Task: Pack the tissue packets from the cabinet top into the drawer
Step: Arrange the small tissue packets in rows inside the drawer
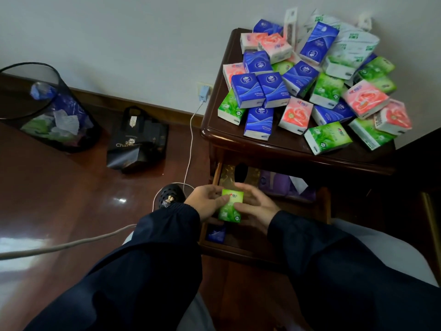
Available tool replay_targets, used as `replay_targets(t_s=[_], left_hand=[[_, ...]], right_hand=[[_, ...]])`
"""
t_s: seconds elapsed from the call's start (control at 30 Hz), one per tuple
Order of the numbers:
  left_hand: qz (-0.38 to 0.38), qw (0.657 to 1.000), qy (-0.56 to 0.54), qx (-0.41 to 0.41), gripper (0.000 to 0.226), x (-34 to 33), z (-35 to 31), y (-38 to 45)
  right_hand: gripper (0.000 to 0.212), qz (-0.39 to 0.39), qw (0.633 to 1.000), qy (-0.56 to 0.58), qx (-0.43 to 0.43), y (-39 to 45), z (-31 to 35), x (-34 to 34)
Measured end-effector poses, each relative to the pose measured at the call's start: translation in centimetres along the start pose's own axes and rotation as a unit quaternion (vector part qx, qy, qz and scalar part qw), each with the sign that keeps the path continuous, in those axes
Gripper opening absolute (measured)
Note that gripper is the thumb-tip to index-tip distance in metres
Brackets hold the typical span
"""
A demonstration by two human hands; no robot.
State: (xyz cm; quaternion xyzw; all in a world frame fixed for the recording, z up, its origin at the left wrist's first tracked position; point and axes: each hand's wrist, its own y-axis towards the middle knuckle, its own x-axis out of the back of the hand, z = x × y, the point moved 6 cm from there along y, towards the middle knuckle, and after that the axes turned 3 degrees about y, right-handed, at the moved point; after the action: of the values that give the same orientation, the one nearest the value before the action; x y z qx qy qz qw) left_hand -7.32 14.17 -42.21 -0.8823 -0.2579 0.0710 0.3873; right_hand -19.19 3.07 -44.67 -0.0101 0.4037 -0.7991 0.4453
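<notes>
A green tissue packet (230, 206) is held between both hands over the open drawer (257, 249) of the dark wooden cabinet (214, 130). My left hand (206, 201) grips its left side, thumb on top. My right hand (256, 204) grips its right side. A blue packet (216, 234) lies in the drawer's near left corner, and purple items (286, 185) sit at its back. Several blue, pink, green and white tissue packets (310, 87) are piled on the cabinet top.
A black mesh waste bin (47, 108) and a black paper bag (138, 139) stand on the shiny wooden floor at left. A white charger cable (191, 139) runs from the wall socket down to the floor. My black shoe (170, 195) is beside the drawer.
</notes>
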Motion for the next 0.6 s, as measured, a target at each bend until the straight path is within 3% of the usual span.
replay_targets(t_s=[0.1, 0.27, 0.4, 0.6], left_hand=[[0.003, 1.0, -0.004, 0.03, 0.037, -0.5, 0.8, 0.6], [-0.085, 0.982, 0.165, 0.033, 0.04, 1.7, 1.8, 2.2], [-0.09, 0.972, 0.213, 0.045, 0.048, 2.4, 2.4, 3.1], [-0.032, 0.978, 0.187, 0.081, 0.042, 1.5, 4.2, 4.4]], right_hand=[[0.044, -0.031, 0.998, -0.059, -0.011, 0.4, -1.0, 1.2], [0.038, -0.133, 0.955, -0.25, -0.086, 1.4, -4.9, 4.1], [0.042, -0.162, 0.928, -0.321, -0.097, 2.6, -7.0, 4.3], [0.046, -0.18, 0.897, -0.392, -0.099, 3.9, -7.6, 4.1]])
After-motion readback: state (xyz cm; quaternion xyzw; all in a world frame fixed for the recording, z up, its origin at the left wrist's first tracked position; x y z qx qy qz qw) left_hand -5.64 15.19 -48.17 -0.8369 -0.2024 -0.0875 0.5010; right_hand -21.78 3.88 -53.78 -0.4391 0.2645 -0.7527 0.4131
